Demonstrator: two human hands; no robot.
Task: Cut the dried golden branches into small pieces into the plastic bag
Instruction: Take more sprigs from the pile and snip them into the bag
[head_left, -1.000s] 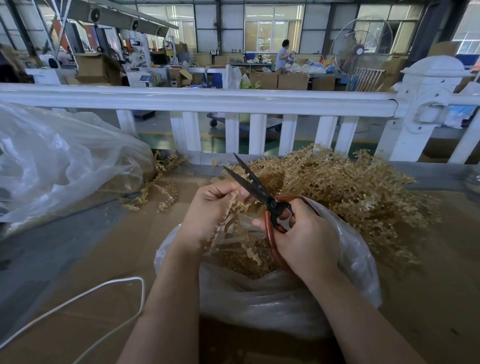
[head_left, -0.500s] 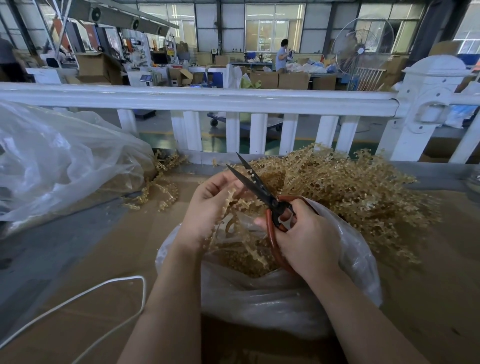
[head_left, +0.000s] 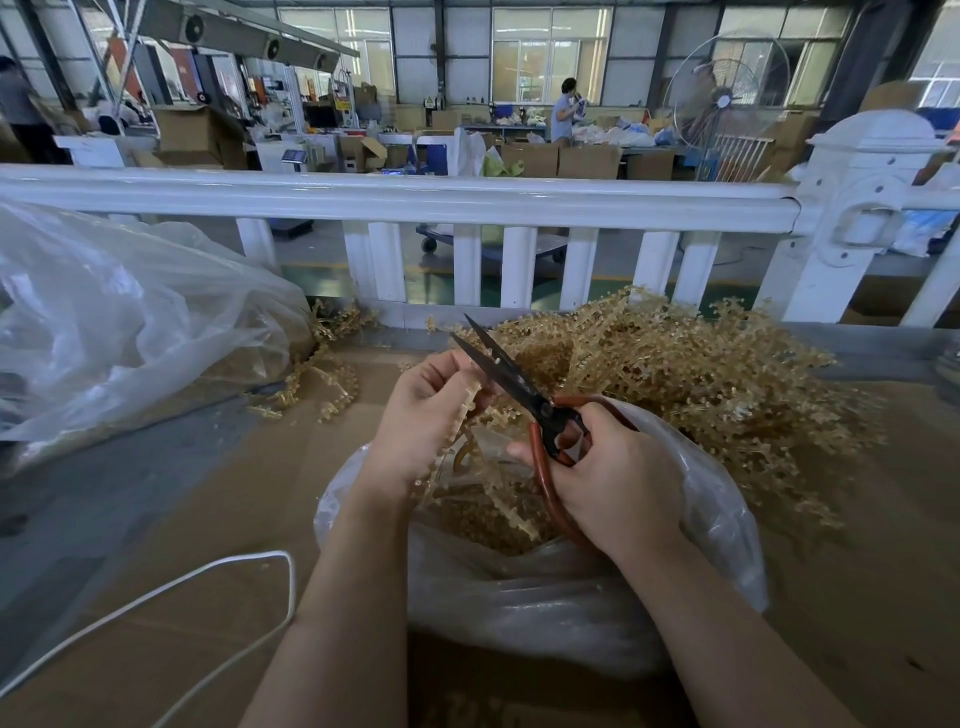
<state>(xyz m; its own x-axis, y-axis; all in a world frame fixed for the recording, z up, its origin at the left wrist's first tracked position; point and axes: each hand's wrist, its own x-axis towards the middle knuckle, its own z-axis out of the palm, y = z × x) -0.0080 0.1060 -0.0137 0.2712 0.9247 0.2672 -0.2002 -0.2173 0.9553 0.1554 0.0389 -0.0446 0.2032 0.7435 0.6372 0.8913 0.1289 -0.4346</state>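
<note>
My left hand (head_left: 426, 415) holds a golden branch (head_left: 465, 415) over the open clear plastic bag (head_left: 545, 597), which sits on the brown cardboard surface and holds many cut golden pieces (head_left: 488, 519). My right hand (head_left: 613, 478) grips red-handled scissors (head_left: 524, 395); the dark blades are parted and point up-left, right beside the branch near my left fingertips. A large heap of uncut golden branches (head_left: 701, 379) lies behind and right of the bag.
A big crumpled clear plastic sheet (head_left: 119, 322) lies at the left, with a few loose branches (head_left: 322, 374) beside it. A white cord (head_left: 182, 587) loops at front left. A white railing (head_left: 415, 197) closes off the far edge. A person works far behind it.
My left hand has lifted a little and turned the branch up toward the blades. The scissors stay parted in nearly the same place.
</note>
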